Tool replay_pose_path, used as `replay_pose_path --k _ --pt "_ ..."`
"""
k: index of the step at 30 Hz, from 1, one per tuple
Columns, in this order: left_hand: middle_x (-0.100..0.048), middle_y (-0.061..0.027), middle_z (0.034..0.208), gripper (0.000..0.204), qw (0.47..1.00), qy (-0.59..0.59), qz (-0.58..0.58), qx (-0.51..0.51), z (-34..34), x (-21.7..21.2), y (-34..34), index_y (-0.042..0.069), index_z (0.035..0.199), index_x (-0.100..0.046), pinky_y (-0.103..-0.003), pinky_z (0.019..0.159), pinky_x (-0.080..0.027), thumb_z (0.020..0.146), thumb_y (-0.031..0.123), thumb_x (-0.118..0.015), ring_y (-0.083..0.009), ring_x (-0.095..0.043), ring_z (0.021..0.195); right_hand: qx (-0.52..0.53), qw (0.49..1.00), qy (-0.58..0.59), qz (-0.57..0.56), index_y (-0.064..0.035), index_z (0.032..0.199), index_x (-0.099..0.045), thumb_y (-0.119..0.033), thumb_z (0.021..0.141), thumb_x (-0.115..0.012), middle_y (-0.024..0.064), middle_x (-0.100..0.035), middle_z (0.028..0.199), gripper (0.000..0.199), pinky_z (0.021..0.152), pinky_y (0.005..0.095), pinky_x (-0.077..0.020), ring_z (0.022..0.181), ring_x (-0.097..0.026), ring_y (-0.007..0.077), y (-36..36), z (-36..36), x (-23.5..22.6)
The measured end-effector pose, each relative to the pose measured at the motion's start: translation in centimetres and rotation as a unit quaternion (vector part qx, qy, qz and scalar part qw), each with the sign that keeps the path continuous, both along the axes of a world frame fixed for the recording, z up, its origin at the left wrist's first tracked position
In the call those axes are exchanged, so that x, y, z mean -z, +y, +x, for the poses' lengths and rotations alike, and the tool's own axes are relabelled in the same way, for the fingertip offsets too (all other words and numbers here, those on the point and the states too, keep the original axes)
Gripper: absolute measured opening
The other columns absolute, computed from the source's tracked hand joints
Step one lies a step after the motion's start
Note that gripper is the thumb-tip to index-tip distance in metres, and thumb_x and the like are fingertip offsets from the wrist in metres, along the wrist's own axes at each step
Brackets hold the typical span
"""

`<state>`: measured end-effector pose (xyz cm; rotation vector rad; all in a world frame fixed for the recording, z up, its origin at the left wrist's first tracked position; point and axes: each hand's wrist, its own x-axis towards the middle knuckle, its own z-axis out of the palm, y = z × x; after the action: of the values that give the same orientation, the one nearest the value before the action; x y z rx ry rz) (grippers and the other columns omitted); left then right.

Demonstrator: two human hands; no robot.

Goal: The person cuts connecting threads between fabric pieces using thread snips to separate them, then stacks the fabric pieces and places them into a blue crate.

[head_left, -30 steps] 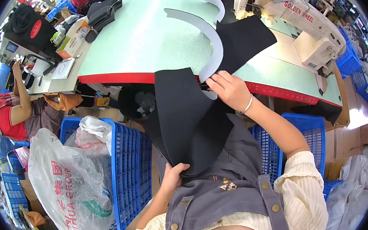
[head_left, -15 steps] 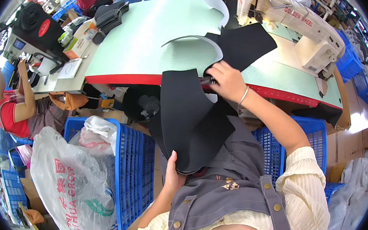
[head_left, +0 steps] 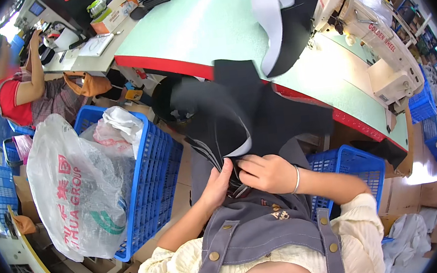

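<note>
To my left a clear plastic bag [head_left: 78, 187] leans against a blue crate [head_left: 152, 190] stuffed with more bags. My left hand [head_left: 217, 185] is curled shut on the lower edge of the black fabric pieces [head_left: 248, 115], which drape from my lap up to the green sewing table [head_left: 208, 27]. My right hand [head_left: 265, 174] pinches the same bunched edge just beside it, fingers closed, below the sewing machine [head_left: 372, 42] on my right.

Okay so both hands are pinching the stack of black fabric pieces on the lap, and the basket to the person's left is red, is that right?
Not quite. The basket on the person's left is blue, not red, as the head view shows. The rest holds: the left hand and right hand both grip the stack of black fabric pieces over the lap.
</note>
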<state>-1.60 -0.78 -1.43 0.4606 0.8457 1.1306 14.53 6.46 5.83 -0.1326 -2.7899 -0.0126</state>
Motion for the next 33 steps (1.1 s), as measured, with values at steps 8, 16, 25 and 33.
replay_pose_path --k 8,16,25,33 --pt "-0.061 -0.0081 0.096 0.031 0.999 0.048 -0.003 0.003 -0.2 -2.5 0.3 -0.003 0.107 -0.055 -0.028 0.077 -0.048 0.082 0.013 -0.062 -0.0143 -0.058 0.088 0.042 0.956 0.046 -0.287 -0.0051 0.088 -0.062 -0.002 0.065 -0.062 0.0056 -0.061 0.090 0.023 0.064 0.0285 -0.0519 0.083 -0.061 0.0220 0.6 1.1 -1.9" --pt "-0.056 -0.0134 0.105 0.048 0.995 0.054 -0.085 -0.022 0.5 -0.1 -0.8 -0.009 0.116 -0.040 -0.031 0.084 -0.045 0.076 0.006 -0.060 -0.0190 -0.055 0.095 0.229 0.963 -0.014 -0.138 -0.0053 0.123 -0.044 -0.036 0.072 -0.068 0.0152 -0.046 0.128 0.064 0.069 0.0347 -0.0521 0.082 -0.063 0.0312 8.2 -2.3 -3.3" --pt "-0.058 -0.0128 0.106 0.039 0.995 0.058 -0.071 -0.042 0.2 0.7 -1.1 -0.007 0.113 -0.048 -0.032 0.083 -0.047 0.076 0.000 -0.056 -0.0194 -0.058 0.094 0.190 0.964 0.089 -0.165 -0.0097 0.117 -0.050 -0.042 0.067 -0.071 0.0111 -0.048 0.122 0.063 0.076 0.0394 -0.0499 0.092 -0.060 0.0296 11.9 -6.2 -1.2" --pt "-0.059 -0.0147 0.105 0.040 0.997 0.058 -0.052 -0.014 0.0 0.8 -0.9 -0.009 0.114 -0.048 -0.032 0.084 -0.047 0.076 -0.002 -0.055 -0.0206 -0.058 0.095 0.188 0.945 -0.208 -0.170 -0.0091 0.084 -0.062 -0.029 0.071 -0.069 0.0122 -0.063 0.078 0.025 0.071 0.0408 -0.0483 0.082 -0.061 0.0311 16.4 -5.7 -2.8"
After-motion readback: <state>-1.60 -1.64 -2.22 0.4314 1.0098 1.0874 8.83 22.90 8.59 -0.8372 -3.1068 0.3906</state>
